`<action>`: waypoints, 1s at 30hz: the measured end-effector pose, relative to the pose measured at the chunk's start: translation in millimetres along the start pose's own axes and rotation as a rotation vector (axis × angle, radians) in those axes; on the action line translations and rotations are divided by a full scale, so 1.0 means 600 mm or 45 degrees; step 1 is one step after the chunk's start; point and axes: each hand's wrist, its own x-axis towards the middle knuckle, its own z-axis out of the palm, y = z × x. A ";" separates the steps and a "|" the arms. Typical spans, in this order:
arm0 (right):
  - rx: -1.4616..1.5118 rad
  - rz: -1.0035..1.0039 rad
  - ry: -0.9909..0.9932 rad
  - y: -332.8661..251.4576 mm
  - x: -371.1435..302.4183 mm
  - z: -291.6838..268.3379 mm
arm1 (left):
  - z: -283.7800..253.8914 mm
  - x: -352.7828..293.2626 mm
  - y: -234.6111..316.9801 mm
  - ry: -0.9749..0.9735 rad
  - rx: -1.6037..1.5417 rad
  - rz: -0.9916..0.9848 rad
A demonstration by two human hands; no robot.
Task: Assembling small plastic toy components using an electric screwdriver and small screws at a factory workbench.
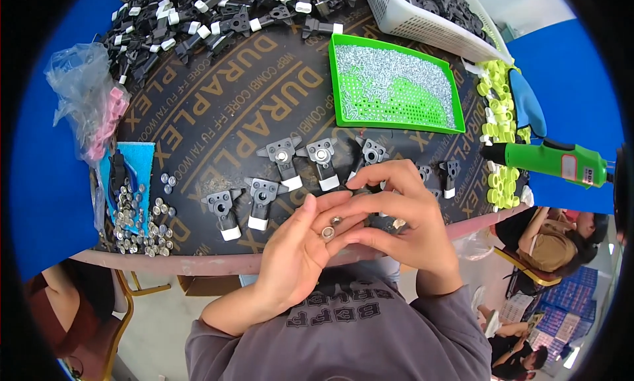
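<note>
My left hand [297, 249] is turned palm up near the table's front edge, with small round metal caps [328, 233] lying on its fingers. Over it my right hand [403, 216] curls, its fingertips close to the left fingers; what they pinch, if anything, is hidden. Beyond the hands is a loose row of black plastic parts with white ends. Round metal pieces sit in the centres of two, a left-hand part [282, 158] and its neighbour [321, 156]. Dark round holes show in a nearer part [263, 196], a leftmost part [221, 206] and one part [372, 150] behind my right hand.
More metal caps [158, 229] lie at left, by a blue mat [142, 158]. A green tray [335, 94] of small screws, a white basket [396, 14] and a heap of black parts [218, 18] stand far. At right are a green electric screwdriver [555, 162] and yellow plastic pieces [503, 186].
</note>
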 end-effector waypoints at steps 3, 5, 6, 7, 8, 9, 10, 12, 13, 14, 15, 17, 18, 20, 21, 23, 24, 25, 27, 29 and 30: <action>-0.198 -0.128 0.030 0.006 0.000 0.013 | -0.001 -0.001 0.001 -0.071 -0.096 -0.027; -0.182 -0.129 0.046 0.013 -0.004 0.017 | 0.000 -0.002 0.000 -0.123 -0.164 -0.028; -0.168 -0.130 0.060 0.015 -0.005 0.017 | 0.002 -0.002 -0.001 -0.125 -0.165 -0.030; -0.170 -0.128 0.059 0.015 -0.006 0.016 | 0.006 -0.002 -0.001 -0.107 -0.161 -0.011; -0.141 -0.153 0.080 0.013 -0.004 0.015 | 0.008 -0.003 0.000 -0.092 -0.154 0.007; -0.112 -0.179 0.101 0.013 -0.003 0.013 | 0.008 -0.003 -0.001 -0.096 -0.155 0.004; 0.013 -0.102 0.156 0.024 -0.005 0.007 | 0.008 -0.002 -0.002 -0.097 -0.158 0.018; 0.156 0.294 0.381 0.036 -0.011 -0.002 | 0.005 -0.003 -0.003 -0.103 -0.158 0.043; 0.093 0.436 0.495 0.045 -0.003 -0.004 | 0.001 -0.004 -0.003 -0.095 -0.147 0.072; -0.021 0.389 0.521 0.061 0.003 -0.007 | 0.001 -0.001 -0.002 -0.099 -0.136 0.086; -0.123 0.336 0.537 0.080 0.007 -0.003 | -0.002 0.000 0.000 -0.097 -0.144 0.097; -0.202 0.339 0.432 0.091 0.013 0.006 | -0.003 0.001 0.001 -0.112 -0.161 0.118; -0.136 0.302 0.424 0.098 0.014 0.012 | -0.003 0.003 0.001 -0.122 -0.181 0.138; -0.242 0.224 0.426 0.100 0.017 0.012 | 0.000 0.002 0.003 -0.136 -0.200 0.148; -0.341 0.143 0.427 0.101 0.018 0.013 | 0.001 0.000 0.004 -0.145 -0.216 0.162; -0.395 0.141 0.526 0.098 0.017 0.019 | -0.002 -0.002 0.004 -0.189 -0.211 0.174; -0.372 0.143 0.569 0.089 0.017 0.020 | -0.003 -0.002 0.004 -0.243 -0.205 0.181; -0.247 0.095 0.545 0.080 0.011 0.021 | -0.004 -0.002 0.004 -0.234 -0.203 0.185; -0.066 -0.052 0.252 0.039 0.002 0.011 | -0.002 -0.003 0.003 -0.247 -0.211 0.186; -0.068 -0.233 0.061 0.019 0.003 0.012 | -0.004 -0.001 0.000 -0.323 -0.225 0.187; -0.098 -0.240 0.078 0.011 0.002 0.021 | -0.004 0.001 -0.001 -0.397 -0.239 0.192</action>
